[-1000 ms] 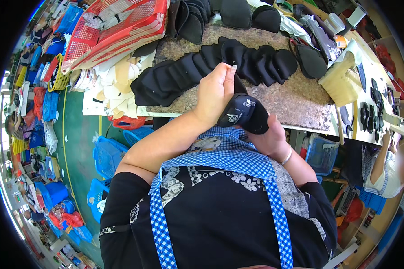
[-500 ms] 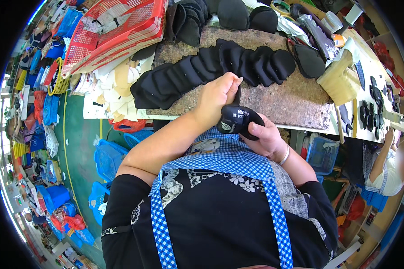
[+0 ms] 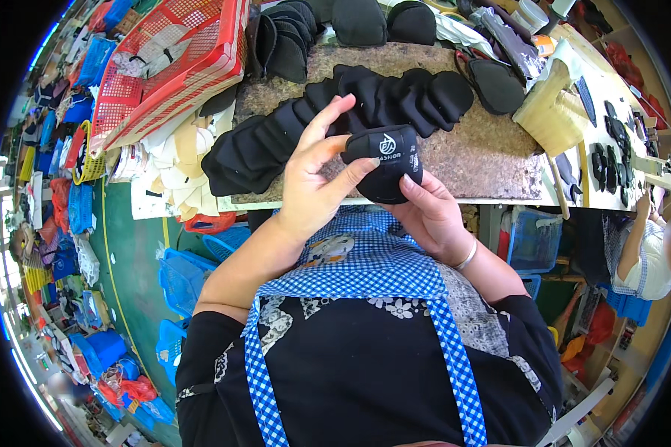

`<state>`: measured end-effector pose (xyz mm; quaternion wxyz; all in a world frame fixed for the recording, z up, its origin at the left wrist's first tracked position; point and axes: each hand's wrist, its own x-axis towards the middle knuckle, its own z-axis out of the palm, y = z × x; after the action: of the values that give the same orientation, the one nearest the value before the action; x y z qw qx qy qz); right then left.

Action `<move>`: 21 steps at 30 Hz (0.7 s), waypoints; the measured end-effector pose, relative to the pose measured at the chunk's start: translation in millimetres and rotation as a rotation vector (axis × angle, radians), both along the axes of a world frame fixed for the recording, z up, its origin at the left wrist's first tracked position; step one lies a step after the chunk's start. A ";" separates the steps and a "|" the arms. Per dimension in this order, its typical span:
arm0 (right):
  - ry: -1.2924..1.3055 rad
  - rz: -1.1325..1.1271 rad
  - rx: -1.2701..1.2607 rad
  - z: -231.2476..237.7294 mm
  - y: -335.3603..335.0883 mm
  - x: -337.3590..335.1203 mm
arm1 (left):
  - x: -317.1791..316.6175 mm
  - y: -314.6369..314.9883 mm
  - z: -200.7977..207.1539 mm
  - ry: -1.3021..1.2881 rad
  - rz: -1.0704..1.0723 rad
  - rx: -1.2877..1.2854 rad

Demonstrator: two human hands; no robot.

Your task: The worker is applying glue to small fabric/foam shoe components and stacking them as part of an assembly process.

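A black insole (image 3: 388, 167) with a white printed emblem and lettering is held up over the near edge of the workbench, its printed side facing me. My left hand (image 3: 312, 179) pinches its left edge, thumb in front, while one finger points upward off it. At the lower right edge, my right hand (image 3: 436, 216) grips it with the thumb on the front and the fingers mostly hidden behind. Just beyond my hands, a row of overlapping black insoles (image 3: 283, 134) lies across the speckled bench board (image 3: 503, 167).
A red plastic basket (image 3: 164, 82) stands at the left, beside pale cut pieces (image 3: 183, 167). More black pieces (image 3: 359, 22) lie at the far edge. A yellowish block (image 3: 550, 112) stands at the right. Blue crates (image 3: 185, 279) sit below left; another person (image 3: 645, 257) works at far right.
My left hand has shifted from a closed grip above the insole to a pinch on its left edge. The insole has risen and turned, so its print now faces me upright.
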<state>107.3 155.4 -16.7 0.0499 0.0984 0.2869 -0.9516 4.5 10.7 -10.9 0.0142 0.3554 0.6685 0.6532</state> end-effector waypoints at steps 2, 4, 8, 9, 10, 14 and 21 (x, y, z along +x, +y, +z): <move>0.103 -0.092 0.426 -6.6 12.6 3.0 | 0.7 -4.0 4.6 -0.180 -0.104 0.061; 0.244 -0.305 0.924 -7.9 24.9 0.5 | 2.6 -10.8 5.1 -0.336 -0.172 0.053; 0.367 -0.235 0.957 14.9 28.9 -13.7 | 18.5 -4.5 7.3 -0.644 -0.229 0.170; 0.332 -0.131 0.814 17.7 26.0 -14.6 | 18.9 -4.0 6.1 -0.645 -0.238 0.165; 0.297 -0.029 0.669 18.6 24.8 -14.4 | 19.3 -3.8 3.2 -0.660 -0.234 0.126; 0.236 -0.058 0.567 15.0 25.1 -15.0 | 12.3 -9.2 -5.3 -0.498 -0.275 -0.105; 0.087 -0.086 0.436 8.3 18.6 -10.1 | 12.4 -2.5 -3.8 -0.090 -0.067 -0.080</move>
<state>97.2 173.9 -8.5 -0.0258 0.0777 0.4831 -0.8718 16.9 8.2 -14.7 0.0805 0.3471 0.6804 0.6404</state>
